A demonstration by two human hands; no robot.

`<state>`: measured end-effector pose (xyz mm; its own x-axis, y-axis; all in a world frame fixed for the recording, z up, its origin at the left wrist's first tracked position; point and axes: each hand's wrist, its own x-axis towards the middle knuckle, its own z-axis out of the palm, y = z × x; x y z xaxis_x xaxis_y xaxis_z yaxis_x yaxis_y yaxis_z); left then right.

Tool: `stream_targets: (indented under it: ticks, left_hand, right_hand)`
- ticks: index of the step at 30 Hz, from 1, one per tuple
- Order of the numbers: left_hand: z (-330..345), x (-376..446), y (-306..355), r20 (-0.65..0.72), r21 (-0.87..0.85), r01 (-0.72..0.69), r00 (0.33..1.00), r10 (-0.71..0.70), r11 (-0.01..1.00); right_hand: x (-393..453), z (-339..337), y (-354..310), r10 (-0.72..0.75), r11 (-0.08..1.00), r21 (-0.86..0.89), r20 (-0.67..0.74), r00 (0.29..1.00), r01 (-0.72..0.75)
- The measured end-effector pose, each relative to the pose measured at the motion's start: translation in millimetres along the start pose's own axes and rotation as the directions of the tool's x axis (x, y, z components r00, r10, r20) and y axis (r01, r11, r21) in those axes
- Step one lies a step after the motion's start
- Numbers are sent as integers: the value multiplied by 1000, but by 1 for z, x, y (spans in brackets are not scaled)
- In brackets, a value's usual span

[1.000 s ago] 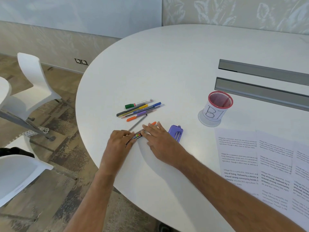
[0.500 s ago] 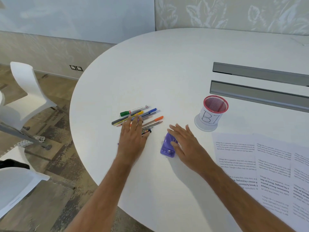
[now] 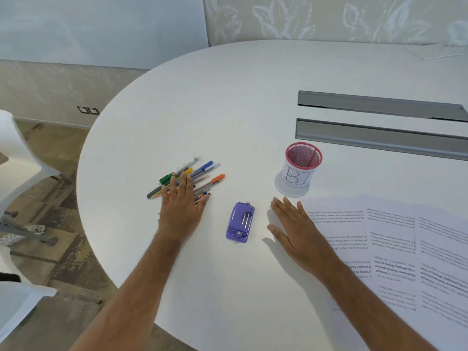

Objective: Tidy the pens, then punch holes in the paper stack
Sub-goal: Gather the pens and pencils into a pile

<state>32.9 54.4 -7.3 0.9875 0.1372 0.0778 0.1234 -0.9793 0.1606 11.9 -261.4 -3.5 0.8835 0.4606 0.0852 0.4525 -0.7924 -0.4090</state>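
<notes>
Since a moment ago the right hand (image 3: 295,231) has slid off the purple hole punch (image 3: 240,222) toward the paper stack (image 3: 395,244), and now lies flat and spread on the bench (image 3: 253,102), holding nothing. That punch sits alone between the two hands, its long axis running roughly away from the person, hinge end nearest. Left of it, the left hand (image 3: 181,207) rests open, fingers stretched over the gathered pens (image 3: 200,174), pressing rather than gripping. Those pens lie in one loose bundle, long axes slanting up to the right, tips toward the mesh pen cup (image 3: 300,168). Farther right, that cup stands upright and looks empty. By my reckoning the pens are bunched but not yet in the cup, and the sheets remain fanned and unpunched.
</notes>
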Motion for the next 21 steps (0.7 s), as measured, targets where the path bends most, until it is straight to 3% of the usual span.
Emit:
stream_targets:
  ticks: [9,21]
  left_hand:
    - [-14,4,29,-50,-34,-54,997,52,998]
    - [-13,-18,148,-56,-55,-258,965,255,965]
  right_hand:
    - [-28,-10,26,149,981,-128,25,989,-144]
    - [-87,-49,77,294,949,-116,-7,956,-293]
